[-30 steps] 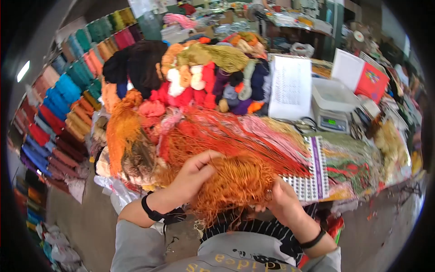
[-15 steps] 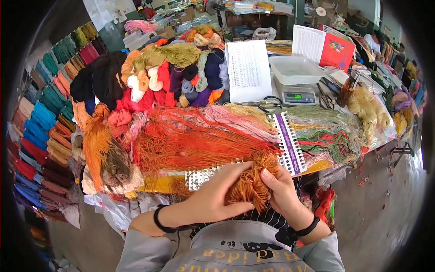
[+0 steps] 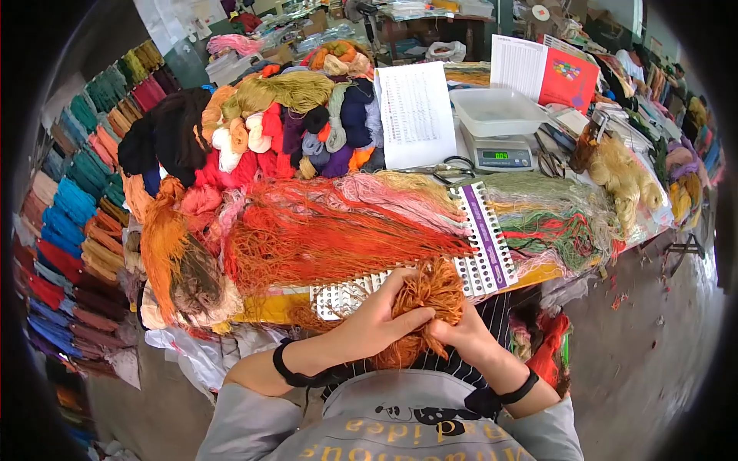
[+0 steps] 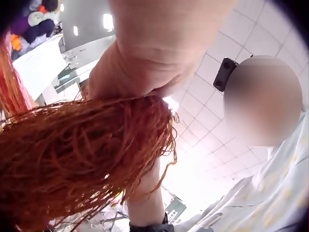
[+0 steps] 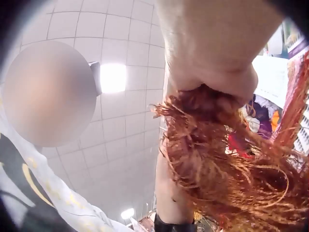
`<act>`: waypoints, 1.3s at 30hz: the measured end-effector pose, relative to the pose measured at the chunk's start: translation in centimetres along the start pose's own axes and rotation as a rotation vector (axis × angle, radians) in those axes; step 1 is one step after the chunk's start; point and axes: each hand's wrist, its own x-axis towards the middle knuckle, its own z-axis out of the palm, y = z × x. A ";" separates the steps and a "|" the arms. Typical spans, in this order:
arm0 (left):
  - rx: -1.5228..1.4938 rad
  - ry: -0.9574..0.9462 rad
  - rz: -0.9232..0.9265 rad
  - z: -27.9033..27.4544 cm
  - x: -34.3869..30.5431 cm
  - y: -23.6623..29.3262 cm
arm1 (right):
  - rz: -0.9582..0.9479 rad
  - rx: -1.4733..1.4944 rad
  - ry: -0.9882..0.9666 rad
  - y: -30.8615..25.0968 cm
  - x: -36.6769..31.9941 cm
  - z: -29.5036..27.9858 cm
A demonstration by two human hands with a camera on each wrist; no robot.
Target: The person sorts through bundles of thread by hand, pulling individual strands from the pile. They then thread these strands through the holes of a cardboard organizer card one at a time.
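In the head view a rust-orange thread bundle (image 3: 432, 292) is bunched up between both hands, just in front of the table edge. My left hand (image 3: 384, 316) holds it from the left, thumb laid across the strands. From the right, my right hand (image 3: 467, 335) grips the lower part, its thumb close to the left thumb. Loose strands (image 4: 82, 159) hang in a thick tangle below the palm in the left wrist view. The right wrist view has the gathered strands (image 5: 203, 145) coming out from under the curled hand. Most fingers are hidden by thread.
Long red threads (image 3: 338, 230) lie across the table beside a white punched card strip (image 3: 488, 238). Behind them are scissors (image 3: 453, 170), a digital scale (image 3: 500, 156) with a plastic tray (image 3: 496, 111), a printed sheet (image 3: 415, 115) and piled yarn skeins (image 3: 284, 96).
The thread bundle, spread wide between the hands a second ago, is now bunched into a compact clump. The hands have come closer together. The head view has swung to the right.
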 end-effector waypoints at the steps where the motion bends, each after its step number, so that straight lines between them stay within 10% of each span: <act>1: -0.031 0.096 -0.038 0.5 -0.1 -0.4 | -0.047 -0.059 0.095 -0.2 0.3 0.5; 4: -0.332 0.189 -0.212 1.2 -0.3 -0.7 | -0.356 -0.228 0.221 0.2 1.6 0.6; 8: -0.477 -0.012 -0.349 0.3 -0.4 -0.7 | -0.176 0.303 0.219 0.7 1.0 1.3; 24: 0.166 -0.075 -0.115 2.4 -2.8 -2.8 | -0.072 0.559 0.332 0.2 -1.0 -1.6; 32: -0.515 0.072 -0.624 2.0 -2.1 1.1 | 0.023 0.330 0.528 -2.7 -1.1 -4.1; 35: -0.057 0.418 0.014 2.1 -0.1 -1.6 | 0.053 -0.051 0.287 -1.8 -3.4 -7.9; 39: 0.305 0.340 0.131 3.4 1.3 0.1 | 0.215 0.036 0.077 -1.9 -5.8 -6.7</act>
